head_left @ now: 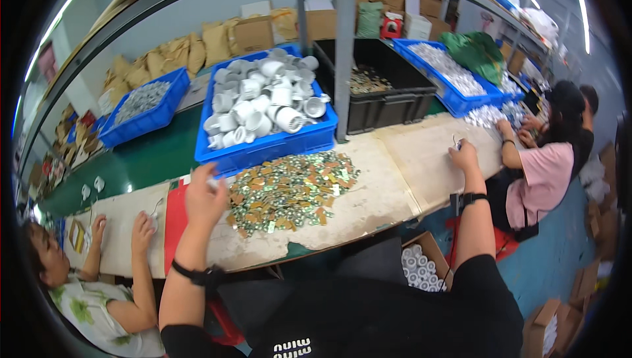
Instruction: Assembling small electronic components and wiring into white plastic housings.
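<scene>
My left hand [205, 201] is raised over the left edge of the parts pile, its fingers closed around a small white plastic part [212, 182] that they mostly cover. Out to the right, my right hand [465, 156] hovers over the cardboard-covered bench [421, 154], pinching a small piece with thin wires [456, 142]. Between the hands lies a heap of small green and orange circuit boards [289, 190]. Behind it stands a blue crate [266, 137] full of white plastic cup-shaped housings [263, 98].
A black crate [388, 109] and another blue crate [474, 102] stand farther right. A metal post [343, 48] rises beside the housings. Co-workers sit at left [99, 312] and right [543, 173]. Below the bench is a carton [431, 249] of white round parts.
</scene>
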`<action>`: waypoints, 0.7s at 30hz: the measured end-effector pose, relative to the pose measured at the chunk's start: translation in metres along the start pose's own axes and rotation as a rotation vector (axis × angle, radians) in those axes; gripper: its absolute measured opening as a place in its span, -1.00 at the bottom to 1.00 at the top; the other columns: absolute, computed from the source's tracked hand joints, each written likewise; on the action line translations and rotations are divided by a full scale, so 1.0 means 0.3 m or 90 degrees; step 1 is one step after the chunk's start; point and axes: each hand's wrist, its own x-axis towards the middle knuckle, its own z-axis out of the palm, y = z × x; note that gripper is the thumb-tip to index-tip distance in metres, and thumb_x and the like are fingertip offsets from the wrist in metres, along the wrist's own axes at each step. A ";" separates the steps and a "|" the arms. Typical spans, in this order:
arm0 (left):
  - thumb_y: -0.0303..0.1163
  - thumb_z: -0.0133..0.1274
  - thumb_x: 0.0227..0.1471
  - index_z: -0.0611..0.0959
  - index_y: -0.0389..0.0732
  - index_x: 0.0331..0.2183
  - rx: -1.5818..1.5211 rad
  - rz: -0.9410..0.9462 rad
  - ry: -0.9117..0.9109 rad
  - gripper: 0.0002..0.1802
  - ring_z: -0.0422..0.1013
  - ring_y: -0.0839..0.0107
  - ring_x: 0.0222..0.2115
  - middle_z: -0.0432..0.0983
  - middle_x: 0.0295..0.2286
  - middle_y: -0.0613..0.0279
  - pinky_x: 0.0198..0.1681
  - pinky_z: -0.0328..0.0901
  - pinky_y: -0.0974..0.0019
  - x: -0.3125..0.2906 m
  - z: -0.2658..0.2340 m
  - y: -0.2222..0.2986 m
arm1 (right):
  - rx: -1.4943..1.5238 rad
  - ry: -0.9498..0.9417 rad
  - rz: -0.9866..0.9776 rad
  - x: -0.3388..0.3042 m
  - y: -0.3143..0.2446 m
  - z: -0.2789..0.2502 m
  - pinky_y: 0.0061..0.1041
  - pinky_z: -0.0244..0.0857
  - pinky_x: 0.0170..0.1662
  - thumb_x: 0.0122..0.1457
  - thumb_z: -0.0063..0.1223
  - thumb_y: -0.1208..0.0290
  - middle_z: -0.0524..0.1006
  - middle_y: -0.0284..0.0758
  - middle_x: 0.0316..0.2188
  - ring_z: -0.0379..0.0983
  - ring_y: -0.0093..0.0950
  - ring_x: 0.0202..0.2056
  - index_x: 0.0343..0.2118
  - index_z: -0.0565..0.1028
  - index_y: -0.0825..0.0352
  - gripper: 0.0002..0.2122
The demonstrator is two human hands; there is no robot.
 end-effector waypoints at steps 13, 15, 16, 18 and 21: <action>-0.40 0.24 0.01 0.67 -0.29 -0.17 -0.180 0.020 0.131 -0.69 0.35 -0.13 0.00 0.29 0.10 -0.16 0.10 0.30 -0.02 0.187 0.346 0.131 | 0.945 -0.289 -0.541 -0.604 -1.235 -0.099 -0.45 0.42 0.11 0.20 0.36 0.48 0.48 -0.34 0.08 0.47 -0.51 0.05 0.31 0.34 0.39 -0.38; -0.41 0.23 0.02 0.64 -0.30 -0.16 -0.203 0.020 0.178 -0.68 0.34 -0.17 0.04 0.28 0.12 -0.19 0.10 0.30 -0.03 0.089 0.356 0.104 | 1.072 -0.319 -0.480 -0.647 -1.292 -0.097 -0.46 0.40 0.13 0.21 0.37 0.41 0.47 -0.33 0.10 0.46 -0.51 0.06 0.34 0.29 0.42 -0.32; -0.47 0.26 -0.01 0.59 -0.30 -0.13 -0.215 0.034 0.126 -0.64 0.38 -0.15 0.04 0.36 0.07 -0.17 0.08 0.33 -0.02 0.046 0.346 0.069 | 1.116 -0.390 -0.424 -0.671 -1.302 -0.108 -0.45 0.36 0.16 0.19 0.41 0.34 0.48 -0.29 0.11 0.45 -0.48 0.08 0.31 0.30 0.43 -0.31; -0.51 0.28 -0.04 0.55 -0.29 -0.09 -0.261 0.065 0.107 -0.57 0.42 -0.12 0.03 0.42 0.03 -0.13 0.07 0.36 0.02 0.078 0.277 0.101 | 1.119 -0.334 -0.479 -0.682 -1.339 -0.052 -0.44 0.35 0.16 0.19 0.41 0.32 0.48 -0.26 0.12 0.45 -0.46 0.09 0.29 0.30 0.42 -0.32; -0.60 0.31 -0.14 0.39 -0.25 0.04 -0.435 0.020 0.045 -0.32 0.51 -0.05 -0.01 0.54 -0.01 -0.03 0.06 0.41 0.10 0.068 0.260 0.103 | 1.135 -0.278 -0.518 -0.722 -1.373 0.040 -0.42 0.33 0.20 0.18 0.42 0.32 0.49 -0.21 0.13 0.46 -0.43 0.10 0.23 0.31 0.40 -0.36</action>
